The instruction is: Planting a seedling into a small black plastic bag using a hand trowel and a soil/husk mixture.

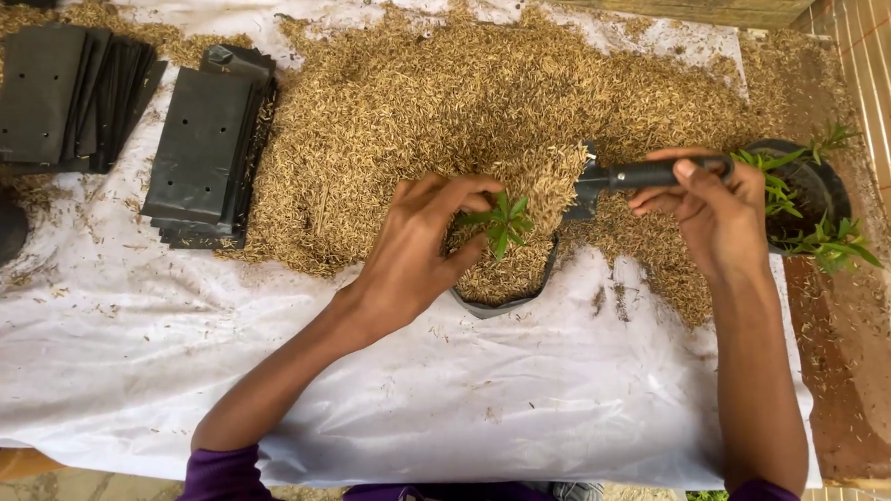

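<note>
- Left hand (pixel 410 254): fingers closed narrowly round the stem of a small green seedling (pixel 504 223), holding it upright in the mouth of a black grow bag (pixel 524 296).
- Right hand (pixel 712 214): wrapped round the black handle of a small trowel (pixel 624 178); the blade rests at the bag's far rim, against the husk.
- Grow bag: stands open at the near edge of the husk pile (pixel 452 111), already filled with husk close to the rim; seedling placed but apparently not yet firmed in.
- Black pot (pixel 819 192), just beyond the right hand: several more green seedlings stand in it, so a good share of the planting looks undone.
- Two stacks of flat black bags (pixel 205 150) on the left, well apart from the hands, unfilled.
- White sheet (pixel 459 401) covers the tabletop; loose husk is scattered over it.
- No finished, planted bags are in view.
</note>
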